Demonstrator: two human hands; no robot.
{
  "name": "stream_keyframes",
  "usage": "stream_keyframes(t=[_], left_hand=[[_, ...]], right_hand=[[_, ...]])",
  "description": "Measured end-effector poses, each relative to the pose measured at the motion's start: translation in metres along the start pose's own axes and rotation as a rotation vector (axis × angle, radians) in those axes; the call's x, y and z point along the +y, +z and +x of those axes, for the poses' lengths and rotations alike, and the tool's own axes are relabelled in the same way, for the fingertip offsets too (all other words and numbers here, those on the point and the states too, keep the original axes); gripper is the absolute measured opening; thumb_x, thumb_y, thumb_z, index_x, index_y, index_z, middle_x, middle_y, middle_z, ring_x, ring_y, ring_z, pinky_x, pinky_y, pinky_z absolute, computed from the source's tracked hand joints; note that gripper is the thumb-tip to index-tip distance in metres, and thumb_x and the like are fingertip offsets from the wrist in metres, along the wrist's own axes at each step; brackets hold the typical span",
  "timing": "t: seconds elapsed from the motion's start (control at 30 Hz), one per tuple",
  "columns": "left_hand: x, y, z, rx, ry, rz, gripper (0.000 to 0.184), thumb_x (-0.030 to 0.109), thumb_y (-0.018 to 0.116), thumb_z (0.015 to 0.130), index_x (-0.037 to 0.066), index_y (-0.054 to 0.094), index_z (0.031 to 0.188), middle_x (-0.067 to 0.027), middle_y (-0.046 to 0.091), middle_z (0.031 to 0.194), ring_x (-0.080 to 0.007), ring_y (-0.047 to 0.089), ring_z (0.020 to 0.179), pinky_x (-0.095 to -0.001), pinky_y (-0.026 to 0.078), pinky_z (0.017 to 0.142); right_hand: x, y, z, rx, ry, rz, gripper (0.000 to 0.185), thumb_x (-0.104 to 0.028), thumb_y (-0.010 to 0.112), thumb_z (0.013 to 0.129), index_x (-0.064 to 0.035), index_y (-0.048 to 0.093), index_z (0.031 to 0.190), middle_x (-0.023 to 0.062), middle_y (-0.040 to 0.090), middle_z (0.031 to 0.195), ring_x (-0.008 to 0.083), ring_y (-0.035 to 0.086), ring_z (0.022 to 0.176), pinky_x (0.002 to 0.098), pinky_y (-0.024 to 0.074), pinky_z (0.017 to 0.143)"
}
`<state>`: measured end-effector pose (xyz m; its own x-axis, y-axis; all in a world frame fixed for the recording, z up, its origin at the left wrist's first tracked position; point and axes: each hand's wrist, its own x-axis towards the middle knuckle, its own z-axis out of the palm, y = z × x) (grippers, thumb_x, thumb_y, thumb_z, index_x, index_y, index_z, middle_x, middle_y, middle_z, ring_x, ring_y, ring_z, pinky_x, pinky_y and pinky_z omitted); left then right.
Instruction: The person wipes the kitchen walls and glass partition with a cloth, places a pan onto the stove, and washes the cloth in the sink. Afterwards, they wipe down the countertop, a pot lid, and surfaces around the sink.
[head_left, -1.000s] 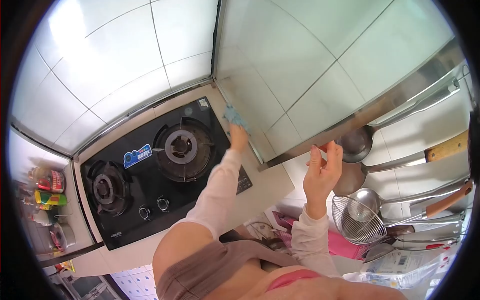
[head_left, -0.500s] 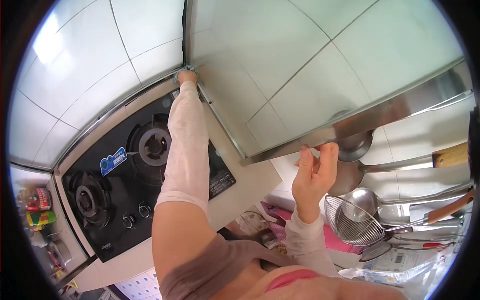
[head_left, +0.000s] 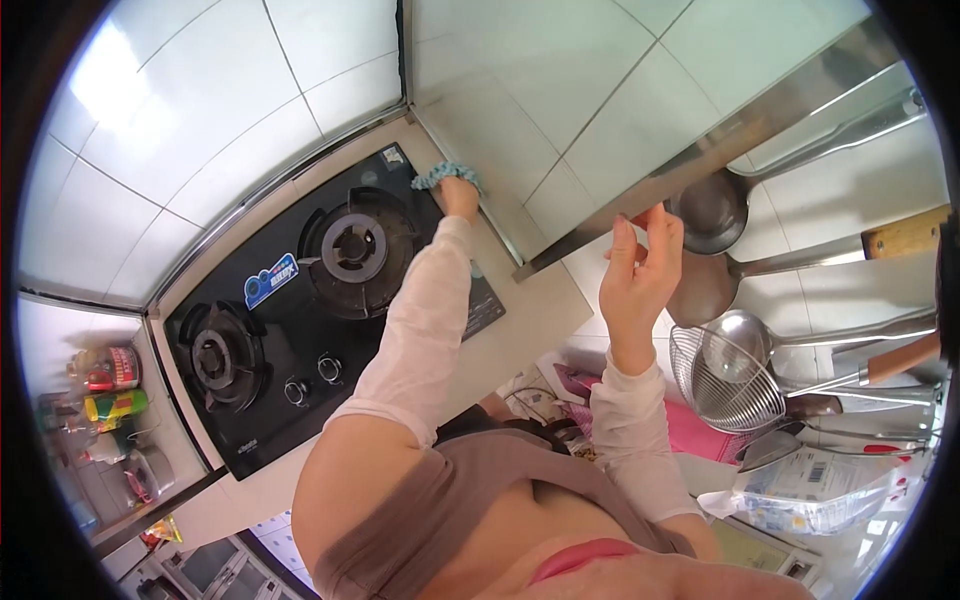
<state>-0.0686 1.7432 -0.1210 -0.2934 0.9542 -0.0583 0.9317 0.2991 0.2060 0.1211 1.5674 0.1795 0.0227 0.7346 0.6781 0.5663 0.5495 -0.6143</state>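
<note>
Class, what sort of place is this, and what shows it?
It looks like a kitchen, probably a home one: there is a two-burner stove set in a counter, with a ladle and wire strainer nearby.

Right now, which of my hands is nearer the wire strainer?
Right. Your right hand is just up and left of the wire strainer in the picture; your left hand is farther off, on the blue cloth at the edge of the black stove.

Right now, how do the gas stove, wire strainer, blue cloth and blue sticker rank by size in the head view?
1. Gas stove
2. Wire strainer
3. Blue cloth and blue sticker: too alike to rank.
</note>
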Motion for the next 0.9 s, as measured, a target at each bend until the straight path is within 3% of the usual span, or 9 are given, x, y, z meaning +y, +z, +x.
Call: stream_keyframes(t=[0.1,0.33,0.47,0.53,0.6,0.63,0.67,0.73,0.9], left_hand=[[0.014,0.055,-0.021,0.193,-0.261,-1.054,0.034,0.010,0.050,0.092,0.003,0.055,0.125,-0.0165,0.062,0.118,-0.0367,0.059,0.109,-0.0551,0.045,0.088],[0.039,0.157,-0.086,0.195,0.139,-0.402,0.026,0.013,0.057,0.087,-0.001,0.057,0.109,-0.0255,0.062,0.111,-0.0407,0.060,0.106,-0.0459,0.048,0.091],[0.017,-0.046,-0.163,-0.169,0.140,-0.483,0.020,0.016,0.062,0.081,0.002,0.063,0.095,-0.0245,0.067,0.100,-0.0400,0.066,0.095,-0.0442,0.053,0.083],[-0.006,-0.103,-0.160,-0.020,0.356,-0.103,0.024,0.011,0.069,0.071,0.005,0.062,0.094,-0.0179,0.069,0.087,-0.0337,0.070,0.080,-0.0409,0.058,0.067],[-0.020,-0.123,-0.133,0.382,0.098,-0.165,0.022,0.007,0.067,0.075,0.003,0.055,0.093,-0.0155,0.061,0.087,-0.0338,0.068,0.072,-0.0402,0.057,0.062],[-0.030,-0.134,-0.114,0.306,0.007,-0.406,0.052,0.008,0.067,0.077,-0.001,0.042,0.122,-0.0233,0.051,0.109,-0.0432,0.065,0.086,-0.0451,0.056,0.068],[-0.031,-0.141,-0.108,0.520,0.023,-0.584,0.056,0.008,0.066,0.078,-0.001,0.042,0.127,-0.0231,0.052,0.106,-0.0422,0.062,0.096,-0.0428,0.054,0.077],[-0.018,-0.148,-0.096,0.338,-0.038,-1.004,0.050,0.007,0.058,0.084,-0.006,0.040,0.129,-0.0290,0.038,0.140,-0.0493,0.054,0.112,-0.0440,0.045,0.096],[0.071,-0.082,-0.132,0.262,0.182,-1.659,0.068,0.023,0.042,0.096,-0.003,0.011,0.151,-0.0191,-0.002,0.160,-0.0305,-0.004,0.149,-0.0372,0.002,0.118]], right_hand=[[0.005,0.002,-0.001,0.022,-0.004,0.003,0.036,-0.004,0.062,0.088,0.0060,0.057,0.122,0.0129,0.058,0.095,0.0192,0.057,0.081,0.0254,0.0466,0.056],[0.000,0.001,-0.002,0.020,0.001,-0.012,0.033,-0.005,0.062,0.089,0.0051,0.059,0.121,0.0119,0.057,0.096,0.0181,0.057,0.081,0.0244,0.0470,0.055],[0.002,-0.002,-0.001,-0.002,-0.008,0.002,0.033,-0.006,0.062,0.089,0.0042,0.059,0.121,0.0109,0.057,0.096,0.0171,0.057,0.083,0.0236,0.0466,0.053],[0.003,-0.001,-0.001,-0.003,0.008,0.012,0.033,-0.007,0.062,0.090,0.0036,0.059,0.121,0.0106,0.057,0.097,0.0168,0.057,0.084,0.0236,0.0467,0.053],[0.003,-0.002,-0.002,0.000,0.021,0.013,0.033,-0.007,0.062,0.090,0.0030,0.059,0.122,0.0103,0.057,0.097,0.0166,0.058,0.084,0.0236,0.0469,0.054],[0.001,-0.001,-0.002,0.002,0.023,0.011,0.034,-0.007,0.062,0.090,0.0027,0.059,0.122,0.0103,0.057,0.097,0.0165,0.058,0.085,0.0237,0.0471,0.054],[0.001,0.000,-0.001,0.004,0.025,0.010,0.034,-0.008,0.062,0.090,0.0024,0.059,0.122,0.0102,0.057,0.097,0.0164,0.058,0.085,0.0238,0.0473,0.054],[0.002,0.000,-0.001,0.002,0.034,0.011,0.034,-0.008,0.062,0.090,0.0021,0.058,0.122,0.0101,0.057,0.097,0.0166,0.058,0.085,0.0240,0.0474,0.055],[0.003,0.000,-0.001,-0.007,0.040,-0.011,0.035,-0.008,0.062,0.090,0.0019,0.058,0.123,0.0099,0.056,0.097,0.0171,0.058,0.086,0.0241,0.0477,0.054]])
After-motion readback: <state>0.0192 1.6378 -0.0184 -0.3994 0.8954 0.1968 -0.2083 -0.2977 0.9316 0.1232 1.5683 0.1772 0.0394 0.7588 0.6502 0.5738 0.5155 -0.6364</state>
